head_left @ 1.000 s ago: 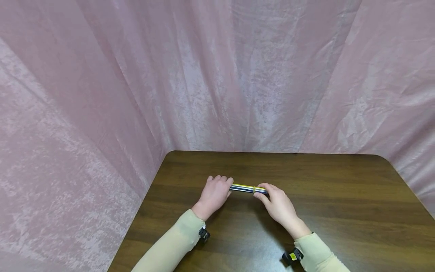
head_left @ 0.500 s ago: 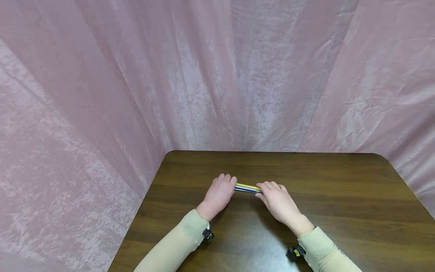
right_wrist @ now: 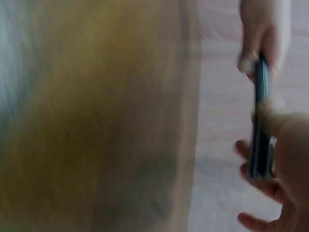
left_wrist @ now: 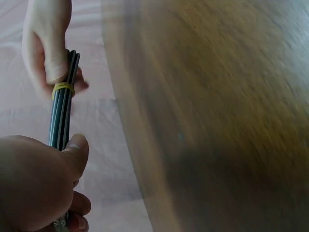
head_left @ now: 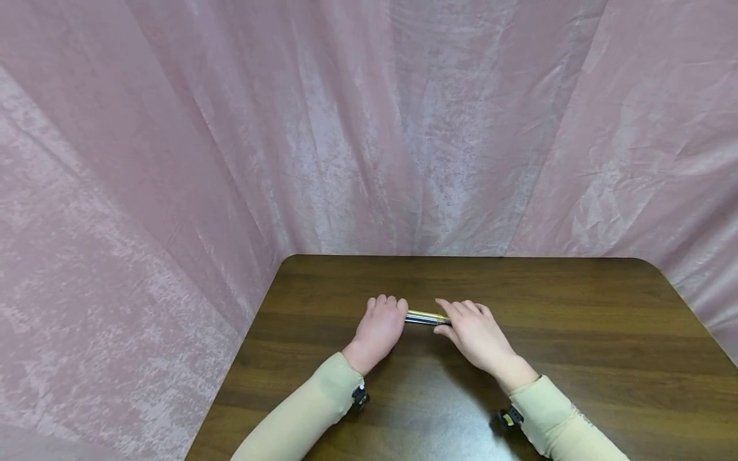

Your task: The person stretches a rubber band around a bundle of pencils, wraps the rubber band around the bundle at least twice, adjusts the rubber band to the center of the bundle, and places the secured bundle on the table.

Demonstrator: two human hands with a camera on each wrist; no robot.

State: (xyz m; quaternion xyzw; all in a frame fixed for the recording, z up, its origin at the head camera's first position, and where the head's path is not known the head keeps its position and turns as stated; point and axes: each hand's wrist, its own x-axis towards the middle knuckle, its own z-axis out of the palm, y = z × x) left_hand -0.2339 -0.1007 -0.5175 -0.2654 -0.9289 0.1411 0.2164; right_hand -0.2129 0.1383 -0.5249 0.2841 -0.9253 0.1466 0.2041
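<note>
A bundle of slim, dark pencils [head_left: 422, 318] is held level above the table, between the two hands. My left hand [head_left: 380, 328] grips its left end with curled fingers. At the other end, my right hand [head_left: 480, 336] has its thumb [left_wrist: 57, 70] laid along the bundle and fingers behind it. A yellow rubber band [left_wrist: 63, 88] circles the pencils close to that thumb. The right wrist view is blurred; there the bundle's free end [right_wrist: 260, 166] sticks out past the right thumb, with the other right fingers spread loosely.
The brown wooden table [head_left: 553, 307] lies under both hands, its rounded far corners visible. Pink velvety curtains [head_left: 369, 128] hang behind it and along its left side. Each sleeve carries a small black wrist camera [head_left: 360, 397].
Both hands have shifted slightly right with the bundle. The right hand's fingers closed over the band, then its index finger lifted away again. Less of the bundle shows between the hands.
</note>
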